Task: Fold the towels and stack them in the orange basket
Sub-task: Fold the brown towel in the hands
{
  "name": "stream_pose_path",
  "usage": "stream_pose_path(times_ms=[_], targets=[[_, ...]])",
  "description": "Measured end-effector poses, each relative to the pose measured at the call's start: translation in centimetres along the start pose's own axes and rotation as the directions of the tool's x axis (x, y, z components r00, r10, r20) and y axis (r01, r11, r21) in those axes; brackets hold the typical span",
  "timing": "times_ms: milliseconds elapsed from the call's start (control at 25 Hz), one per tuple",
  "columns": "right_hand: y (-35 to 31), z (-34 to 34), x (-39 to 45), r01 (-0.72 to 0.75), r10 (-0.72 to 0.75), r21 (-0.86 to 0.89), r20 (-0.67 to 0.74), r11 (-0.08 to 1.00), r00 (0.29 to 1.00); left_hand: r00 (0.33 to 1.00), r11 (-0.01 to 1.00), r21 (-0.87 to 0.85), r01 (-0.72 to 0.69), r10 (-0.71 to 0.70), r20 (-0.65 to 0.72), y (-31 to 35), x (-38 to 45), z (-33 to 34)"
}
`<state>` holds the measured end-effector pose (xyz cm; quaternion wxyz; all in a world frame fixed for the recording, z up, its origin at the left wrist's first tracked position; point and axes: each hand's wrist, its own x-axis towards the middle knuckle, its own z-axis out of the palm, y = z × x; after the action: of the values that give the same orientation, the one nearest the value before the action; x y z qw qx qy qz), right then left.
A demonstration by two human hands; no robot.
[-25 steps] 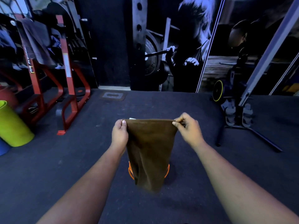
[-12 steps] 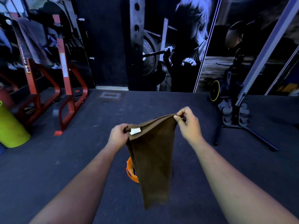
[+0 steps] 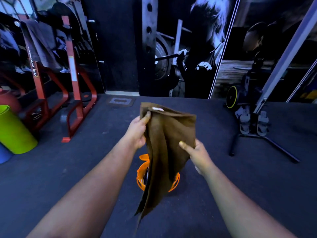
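While both hands pinch it, brown towel [image 3: 169, 145] hangs over orange basket [image 3: 141, 176].

Floor: we saw dark rubber matting [image 3: 51, 177] underfoot.
Wall: a black-and-white weightlifting mural [image 3: 188, 48] faced us.
Left: we had a red rack [image 3: 72, 79] and a green cylinder [image 3: 15, 131].
Right: a stand with weights [image 3: 252, 124] stood there.

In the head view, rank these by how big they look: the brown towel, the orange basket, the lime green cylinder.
1. Brown cloth towel, though nearest the camera.
2. Lime green cylinder.
3. Orange plastic basket, mostly hidden behind the towel.
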<state>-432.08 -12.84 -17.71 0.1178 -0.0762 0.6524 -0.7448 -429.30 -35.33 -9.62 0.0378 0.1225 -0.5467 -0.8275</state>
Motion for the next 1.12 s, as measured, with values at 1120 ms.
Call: stream_pose_path(times_ms=[1120], targets=[[0.6, -1.0, 0.2, -0.071, 0.082, -0.137, 0.081, 0.988, 0.993, 1.0, 0.998, 0.059, -0.02, 0.019, 0.021, -2.8, 0.5, -3.7]])
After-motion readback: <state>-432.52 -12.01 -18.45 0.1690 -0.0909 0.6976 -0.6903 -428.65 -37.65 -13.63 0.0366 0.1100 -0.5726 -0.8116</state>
